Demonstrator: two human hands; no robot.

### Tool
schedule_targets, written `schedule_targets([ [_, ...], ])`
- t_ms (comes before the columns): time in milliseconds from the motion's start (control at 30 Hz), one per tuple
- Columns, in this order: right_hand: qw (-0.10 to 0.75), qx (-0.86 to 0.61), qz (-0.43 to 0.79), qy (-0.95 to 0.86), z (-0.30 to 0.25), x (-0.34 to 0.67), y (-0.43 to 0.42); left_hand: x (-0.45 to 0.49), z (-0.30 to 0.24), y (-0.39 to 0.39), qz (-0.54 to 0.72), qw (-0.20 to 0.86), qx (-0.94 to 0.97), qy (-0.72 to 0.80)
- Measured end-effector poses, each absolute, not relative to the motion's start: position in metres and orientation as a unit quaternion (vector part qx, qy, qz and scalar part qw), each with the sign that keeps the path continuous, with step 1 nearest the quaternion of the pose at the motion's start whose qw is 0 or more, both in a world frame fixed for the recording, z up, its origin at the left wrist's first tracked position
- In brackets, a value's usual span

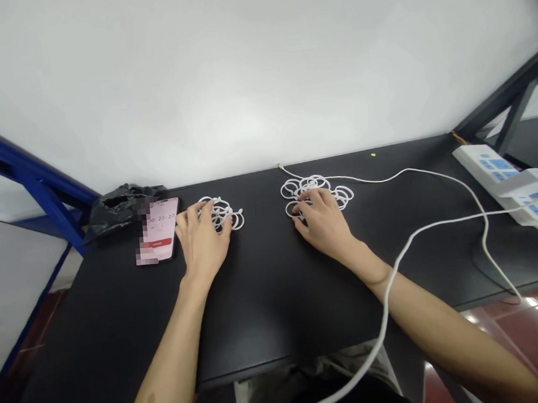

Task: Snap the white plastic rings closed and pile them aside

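Note:
Two small heaps of thin white rings, some with a little knob, lie on the black table [258, 301]. My left hand [203, 234] rests over the left heap of rings [237, 219]. Its fingers are spread, with the thumb at the near side of the heap and the fingertips at the far side. Over the right heap of rings [342, 196] lies my right hand [321, 222], fingers bent and apart, with thumb and index at the heap's left edge. Both hands cover part of the rings beneath them.
A phone [162, 231] showing a timer lies left of my left hand, beside a crumpled black plastic bag [120, 204]. White power strips [504, 177] stand at the right. One white cable [412, 240] passes in front of my right forearm; another [379, 181] runs behind the rings.

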State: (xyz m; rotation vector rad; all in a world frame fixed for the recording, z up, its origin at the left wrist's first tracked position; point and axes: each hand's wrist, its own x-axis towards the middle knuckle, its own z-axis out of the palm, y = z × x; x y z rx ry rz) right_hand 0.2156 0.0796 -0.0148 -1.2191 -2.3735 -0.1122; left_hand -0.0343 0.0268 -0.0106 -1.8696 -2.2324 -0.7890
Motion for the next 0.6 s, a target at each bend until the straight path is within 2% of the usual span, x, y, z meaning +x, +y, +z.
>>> schedule_targets([
  [167,0.267,-0.411,-0.012,-0.871,-0.014,0.212,0.077,-0.032,-0.012,0.026,-0.272,0.073,-0.621,-0.732],
  [300,0.305,-0.382,0.044,-0.871,-0.011,0.204,0.072,-0.021,-0.009,0.024,-0.3,0.048,-0.687,-0.659],
  [433,0.286,-0.342,0.077,-0.892,-0.01,0.2,0.067,-0.01,-0.011,0.02,-0.301,-0.009,-0.765,-0.569],
  [600,0.273,-0.301,0.095,-0.909,-0.01,0.199,0.063,-0.004,-0.016,0.019,-0.277,-0.058,-0.796,-0.535],
])
